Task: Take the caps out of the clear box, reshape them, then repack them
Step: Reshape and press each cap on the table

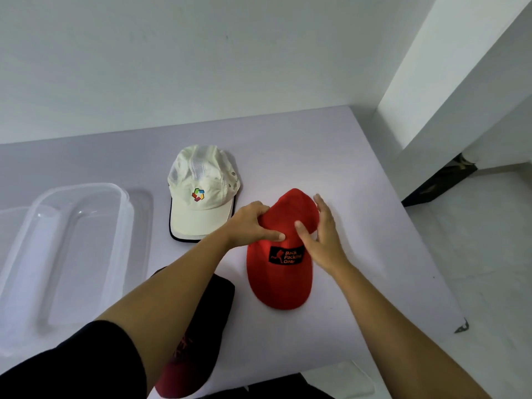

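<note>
A red cap [277, 279] with a black "Back Packing Gear" patch lies on the table [359, 226], brim toward me. My left hand [253, 223] grips the left side of its crown, thumb pressed on top. My right hand [324, 234] rests flat against the crown's right side, fingers spread. A cream cap [201, 194] with a coloured logo sits behind and to the left, apart from both hands. A dark black and maroon cap [198, 335] lies near me, mostly hidden under my left forearm. The clear box [77, 249] stands at the left with nothing inside.
A clear lid [144, 203] seems to lie under or beside the box. White walls close the back and right. The table's right edge drops to a pale floor, with a dark object [437, 182] on the floor by the wall.
</note>
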